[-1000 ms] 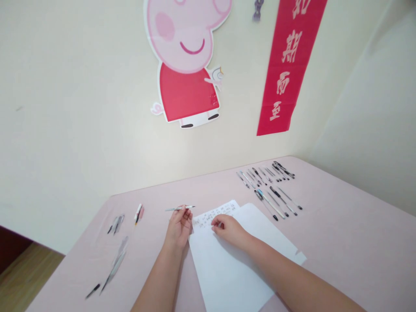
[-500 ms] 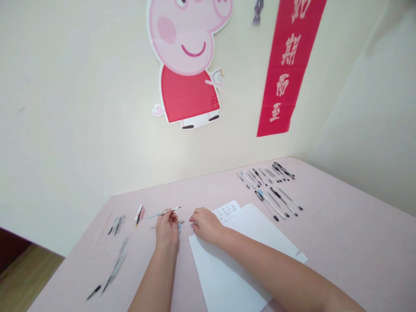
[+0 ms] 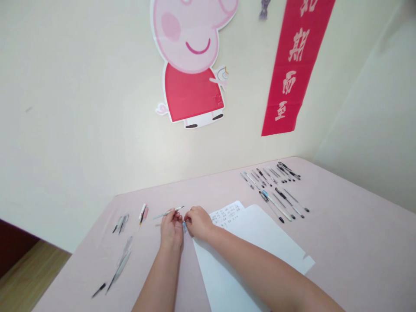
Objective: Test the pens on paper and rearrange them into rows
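My left hand (image 3: 172, 227) pinches a thin pale pen (image 3: 160, 215), which lies slantwise across the fingers with its dark tip pointing right. My right hand (image 3: 198, 222) has come up close beside it, thumb and fingers bent together. In the narrow gap between the hands, a small light-blue piece (image 3: 184, 226) shows; it is too small and too covered to name. The right fingertips are at this piece, and what they grip is mostly hidden. Under my right forearm lie white sheets of paper (image 3: 227, 260), with handwriting on the upper one's edge.
At the back right, several pens (image 3: 282, 201) lie in two rows on the pink tabletop (image 3: 341, 242). A white and pink pen (image 3: 142, 214), some slim pen parts (image 3: 121, 224), a clear wrapper with a refill (image 3: 118, 268) and a black cap (image 3: 99, 290) lie at left.
My right hand has moved left, closing the gap to my left hand, and its fingers now meet at the small light-blue piece. The view has shifted slightly.
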The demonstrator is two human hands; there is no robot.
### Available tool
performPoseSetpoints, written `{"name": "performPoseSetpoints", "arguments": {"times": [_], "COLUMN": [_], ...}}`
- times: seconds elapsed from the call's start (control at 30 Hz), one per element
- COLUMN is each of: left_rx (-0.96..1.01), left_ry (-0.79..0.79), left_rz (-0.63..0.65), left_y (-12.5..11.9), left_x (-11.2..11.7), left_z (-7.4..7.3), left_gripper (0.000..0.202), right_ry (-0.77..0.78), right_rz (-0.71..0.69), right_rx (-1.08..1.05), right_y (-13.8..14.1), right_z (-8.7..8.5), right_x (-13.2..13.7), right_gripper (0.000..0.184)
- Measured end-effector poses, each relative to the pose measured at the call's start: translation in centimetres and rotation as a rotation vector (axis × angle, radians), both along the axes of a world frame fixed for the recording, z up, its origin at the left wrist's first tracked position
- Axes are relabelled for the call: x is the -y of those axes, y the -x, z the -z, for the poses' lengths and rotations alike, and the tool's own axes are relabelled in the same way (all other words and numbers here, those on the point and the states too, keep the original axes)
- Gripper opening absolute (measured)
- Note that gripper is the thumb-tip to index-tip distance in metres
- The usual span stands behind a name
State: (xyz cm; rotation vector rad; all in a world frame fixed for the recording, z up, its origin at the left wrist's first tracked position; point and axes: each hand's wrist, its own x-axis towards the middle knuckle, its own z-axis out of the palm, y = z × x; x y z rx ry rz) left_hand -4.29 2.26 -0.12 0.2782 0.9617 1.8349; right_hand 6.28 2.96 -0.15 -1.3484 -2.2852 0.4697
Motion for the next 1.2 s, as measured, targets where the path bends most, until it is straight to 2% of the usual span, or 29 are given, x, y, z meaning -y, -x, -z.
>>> {"name": "performPoseSetpoints", "arguments": {"times": [0.2,0.43,0.53,0.67,0.83,1.0,1.2], "left_rx": [-0.017,-0.078,-0.097,-0.091,-0.081,-0.092,-0.108], "left_ry": [-0.001,-0.06,-0.082,-0.126,-0.125,-0.125,-0.096], "left_rz": [0.003,0.017,0.031,0.072,0.221,0.314,0.335], "left_y": [-0.1,-0.8,-1.5,-2.7,-4.0,-4.3,-4.1], "left_x": [0.1,0.3,0.5,1.0,1.7,1.8,1.7], "left_z": [-0.1,-0.1,-0.4,-1.2,-1.6,-1.0,-0.5], "left_gripper": [0.01,0.015,0.017,0.02,0.02,0.021,0.019], "right_ry": [-0.058,-0.066,0.033,0.206,0.293,0.272,0.156], "right_rz": [-0.063,0.002,0.009,0.097,0.176,0.225,0.24], "right_rx": [0.016,-0.185,-0.326,-0.559,-0.753,-0.8,-0.807], "right_y": [-0.2,-3.2,-4.9,-6.1,-6.5,-7.0,-7.2], "right_z": [-0.1,-1.2,-1.5,-0.7,0.4,1.0,1.2], "right_x": [-0.2,0.0,0.6,1.4,1.6,1.4,1.7], "right_gripper": [0.013,0.007,0.01,0.009,0.008,0.011,0.011]}}
